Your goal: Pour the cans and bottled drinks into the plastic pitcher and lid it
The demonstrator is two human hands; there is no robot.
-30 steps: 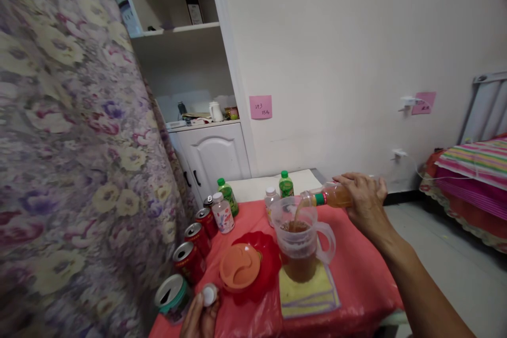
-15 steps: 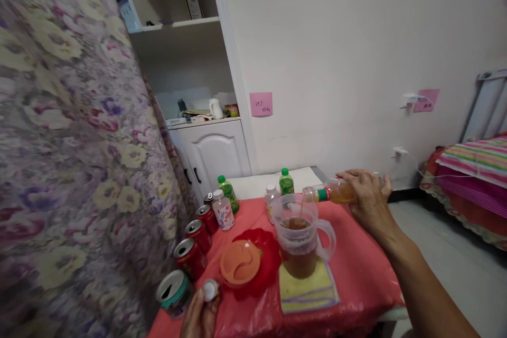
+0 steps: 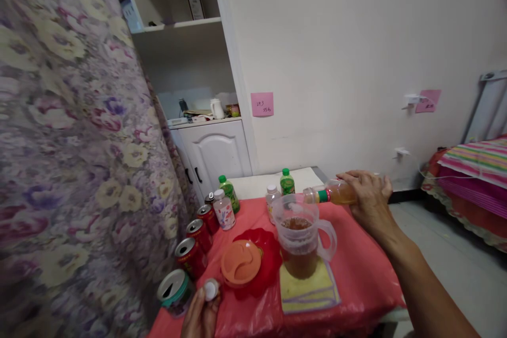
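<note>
My right hand (image 3: 368,195) is wrapped round a clear bottle (image 3: 340,192) of amber drink. The bottle is tilted nearly level, its mouth at the rim of a plastic pitcher (image 3: 298,243). Brown liquid with some froth stands in the pitcher, whose handle points right. Under the pitcher lies a yellow cloth (image 3: 311,293). Low at the front, my left hand (image 3: 201,311) pinches a white bottle cap (image 3: 211,289). Just right of that hand, an orange lid (image 3: 241,262) rests on a red scalloped plate (image 3: 269,269).
Several opened cans (image 3: 191,256) line the left table edge beside a floral curtain (image 3: 79,142). Green-capped bottles (image 3: 287,182) and white-capped bottles (image 3: 224,211) stand at the back. A red cover (image 3: 360,274) lies over the table. Right of it is a bed (image 3: 471,185).
The thin stream from the bottle into the pitcher no longer shows. Both hands stay in about the same place, and the view has shifted slightly.
</note>
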